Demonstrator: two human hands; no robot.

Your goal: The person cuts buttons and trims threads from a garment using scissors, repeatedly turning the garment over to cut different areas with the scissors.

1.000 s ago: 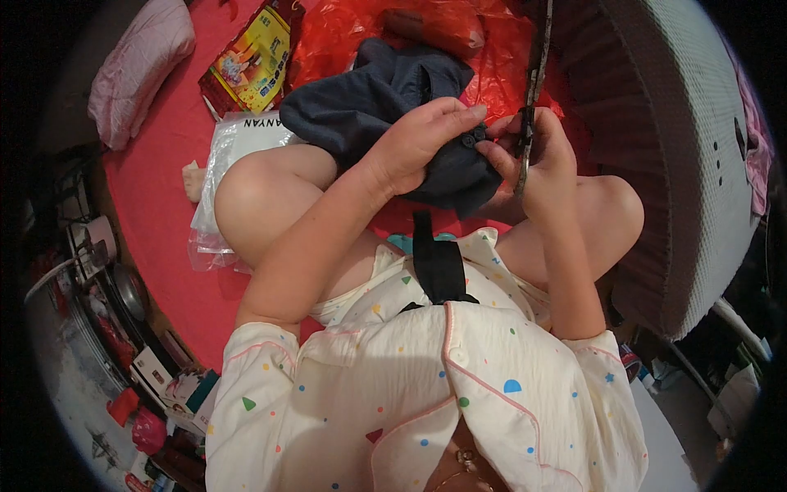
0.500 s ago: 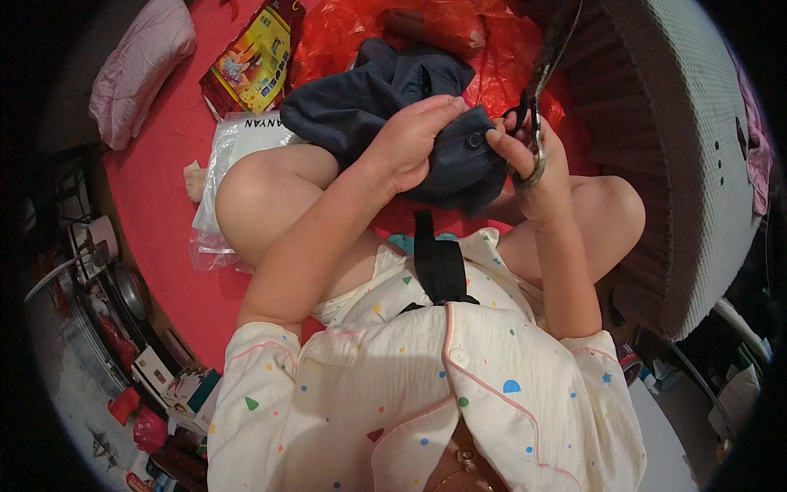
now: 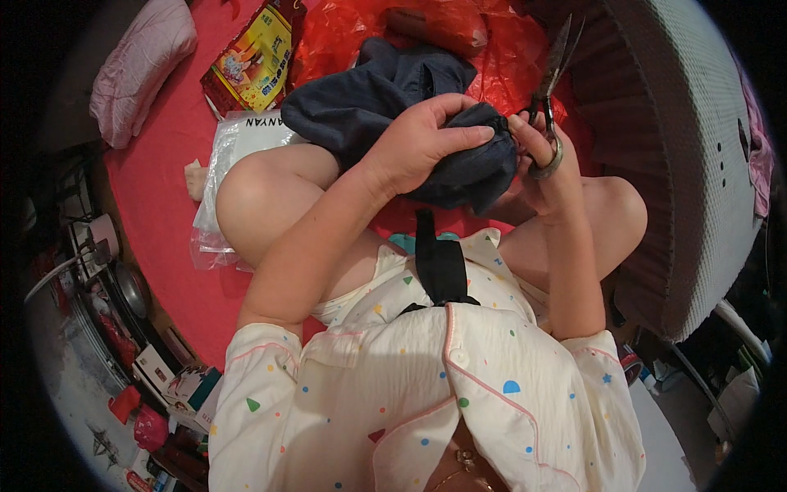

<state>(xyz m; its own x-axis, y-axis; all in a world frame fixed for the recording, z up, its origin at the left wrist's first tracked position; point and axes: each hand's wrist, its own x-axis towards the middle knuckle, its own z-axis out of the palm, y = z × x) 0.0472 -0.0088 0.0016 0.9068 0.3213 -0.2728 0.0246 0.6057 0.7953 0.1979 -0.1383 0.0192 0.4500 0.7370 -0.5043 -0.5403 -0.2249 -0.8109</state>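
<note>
Dark blue cloth (image 3: 344,107) lies bunched between my knees, with one end lifted between my hands. My left hand (image 3: 422,143) is closed on that end, its thumb lying across the fabric. My right hand (image 3: 548,168) has scissors (image 3: 551,78) looped on its fingers, the blades pointing up and away and slightly apart. The thumb and a fingertip of that hand meet the right edge of the cloth. Whatever is pinched there is too small to tell.
A red plastic bag (image 3: 336,37) lies beyond the cloth, beside a yellow and red packet (image 3: 254,61). A clear plastic sleeve (image 3: 221,193) is by my left knee. A pink pillow (image 3: 143,74) sits far left; a grey padded panel (image 3: 684,148) rises at right.
My left thumb has moved onto the cloth, which is now folded over so its button no longer shows. The scissors have shifted slightly right and their blades show more clearly.
</note>
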